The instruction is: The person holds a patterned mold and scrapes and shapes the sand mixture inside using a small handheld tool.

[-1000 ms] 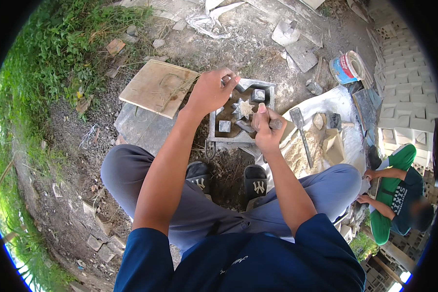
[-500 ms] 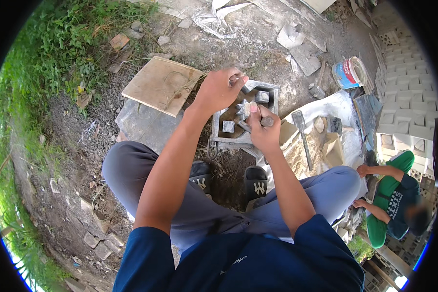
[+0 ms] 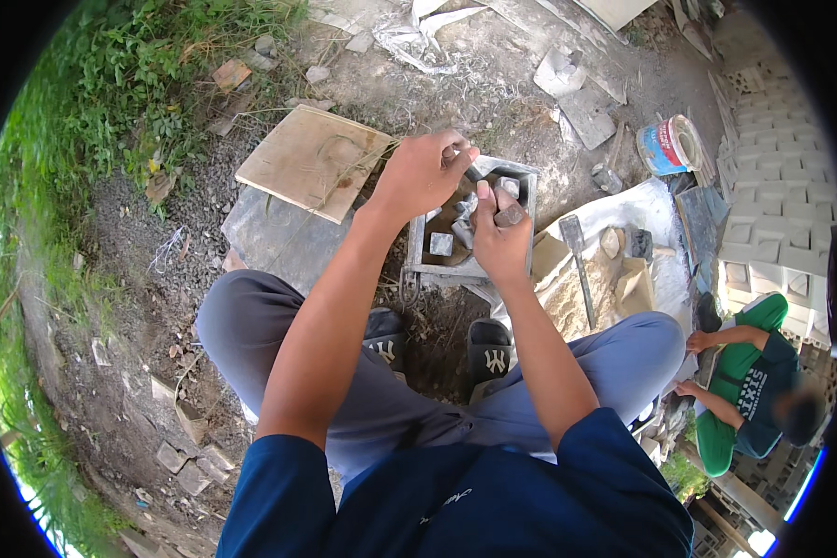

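Note:
A grey metal block mould (image 3: 456,276) lies on the ground before my feet, with small square cores (image 3: 441,244) inside it and a star-shaped core (image 3: 463,223) partly hidden in the middle. Over its far left side is my left hand (image 3: 418,177), fingers curled and pinched together; what they hold is too small to make out. My right hand (image 3: 504,244) hovers over the mould's right part, closed around a short rod with a blunt round end (image 3: 510,217). The thumb points up toward the left fingertips. The two hands are close but apart.
Right of the mould, a hammer-like tool (image 3: 578,270) lies by sandy powder (image 3: 567,302) on a white sack (image 3: 656,209). A board (image 3: 312,163) rests on a slab at left. A bucket (image 3: 665,146), stacked blocks (image 3: 772,205) and a seated person (image 3: 749,391) are at right.
My right hand has shifted slightly up and away from the star-shaped core, nearer to my left fingertips. My left hand stays nearly where it was.

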### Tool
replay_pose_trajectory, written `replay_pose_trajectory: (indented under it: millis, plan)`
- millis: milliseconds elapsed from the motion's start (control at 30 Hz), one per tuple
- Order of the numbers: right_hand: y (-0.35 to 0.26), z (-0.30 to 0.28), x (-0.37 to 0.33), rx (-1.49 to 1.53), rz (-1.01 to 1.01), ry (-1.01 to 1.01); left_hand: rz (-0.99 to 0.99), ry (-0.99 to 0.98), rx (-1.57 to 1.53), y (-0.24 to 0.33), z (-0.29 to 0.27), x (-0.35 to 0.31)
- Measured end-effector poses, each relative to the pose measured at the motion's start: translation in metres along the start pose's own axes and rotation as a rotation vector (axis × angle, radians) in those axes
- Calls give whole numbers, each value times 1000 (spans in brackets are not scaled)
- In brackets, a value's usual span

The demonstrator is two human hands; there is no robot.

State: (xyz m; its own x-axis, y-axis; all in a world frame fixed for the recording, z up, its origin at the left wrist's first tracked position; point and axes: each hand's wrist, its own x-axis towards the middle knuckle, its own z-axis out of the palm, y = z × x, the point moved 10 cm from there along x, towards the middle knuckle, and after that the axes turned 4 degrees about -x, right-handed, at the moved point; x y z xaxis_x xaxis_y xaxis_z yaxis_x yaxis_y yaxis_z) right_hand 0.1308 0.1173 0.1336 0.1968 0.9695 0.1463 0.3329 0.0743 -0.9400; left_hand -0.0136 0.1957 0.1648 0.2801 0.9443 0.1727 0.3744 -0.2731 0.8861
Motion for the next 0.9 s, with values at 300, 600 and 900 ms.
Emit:
replay_pose_trajectory:
  millis: [300,600,900]
  plan:
    - [14,-11,4,41,25,44,-67,-37,-21,6,3,2]
    - [-31,-10,-9,206,-174,-206,-19,-13,1,7,3,4]
    - [-33,-3,-24,-160,-428,-285,5,8,-19,5,4,4]
